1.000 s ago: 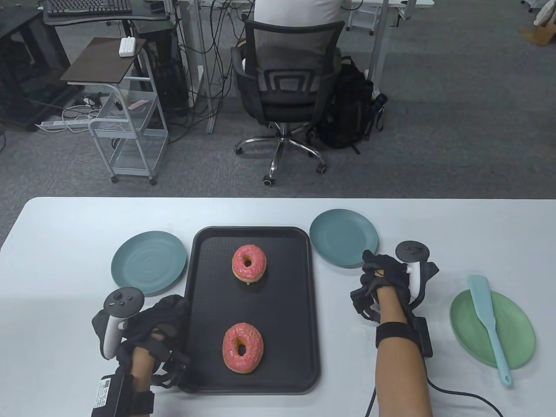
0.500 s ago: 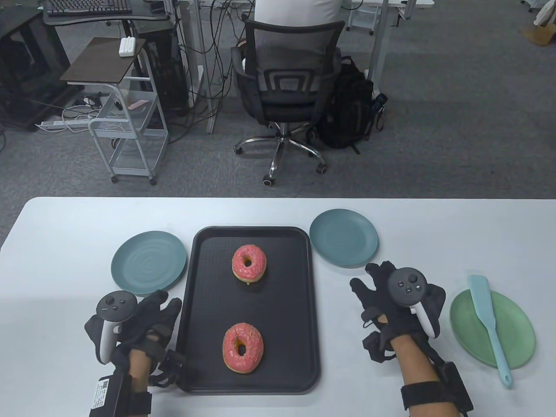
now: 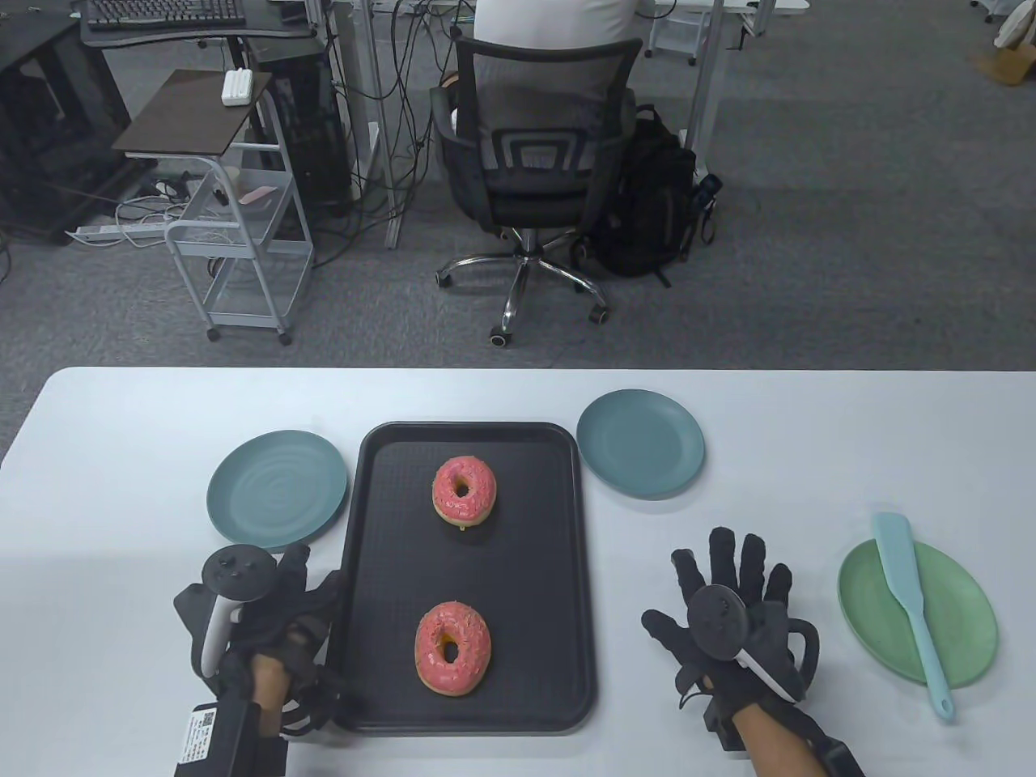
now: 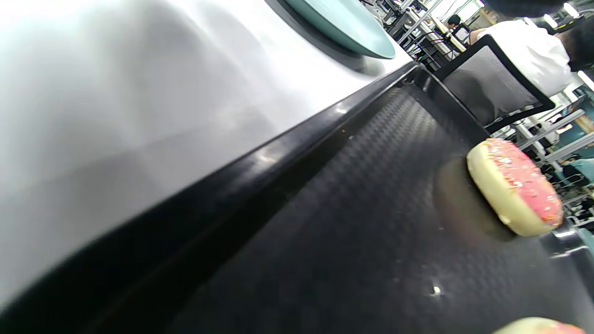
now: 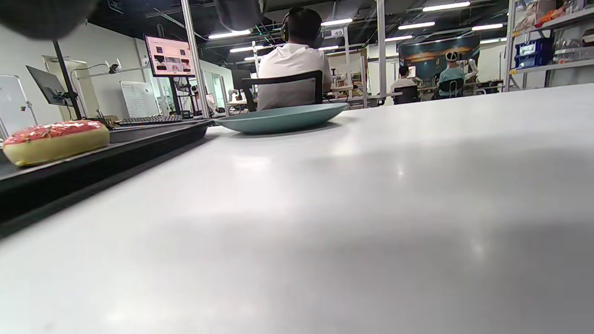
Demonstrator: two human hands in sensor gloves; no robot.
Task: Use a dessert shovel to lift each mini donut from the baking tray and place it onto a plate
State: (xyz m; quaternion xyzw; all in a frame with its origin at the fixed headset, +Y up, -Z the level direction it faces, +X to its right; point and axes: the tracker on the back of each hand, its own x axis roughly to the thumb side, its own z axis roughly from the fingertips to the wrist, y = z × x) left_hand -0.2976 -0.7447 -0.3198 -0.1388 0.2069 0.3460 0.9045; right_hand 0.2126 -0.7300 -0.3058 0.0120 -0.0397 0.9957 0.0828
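Note:
Two pink-iced sprinkled donuts lie on the black baking tray [image 3: 534, 583]: the far donut [image 3: 464, 489] and the near donut [image 3: 452, 647]. The light blue dessert shovel [image 3: 910, 599] rests across a green plate [image 3: 967, 639] at the right, untouched. My left hand [image 3: 303, 579] lies against the tray's left rim [image 4: 260, 162] and holds nothing. My right hand [image 3: 732, 583] rests palm down on the table between tray and green plate, fingers spread. The left wrist view shows a donut [image 4: 515, 185] on the tray floor. In the right wrist view a donut [image 5: 55, 139] sits on the tray.
A teal plate [image 3: 277, 500] sits left of the tray and another teal plate [image 3: 640, 443] at its far right corner, also in the right wrist view [image 5: 283, 118]. Beyond the table a person sits in an office chair [image 3: 530, 154].
My right hand has drawn back toward the table's near edge and turned palm down with fingers spread. My left hand has shifted slightly by the tray's left rim.

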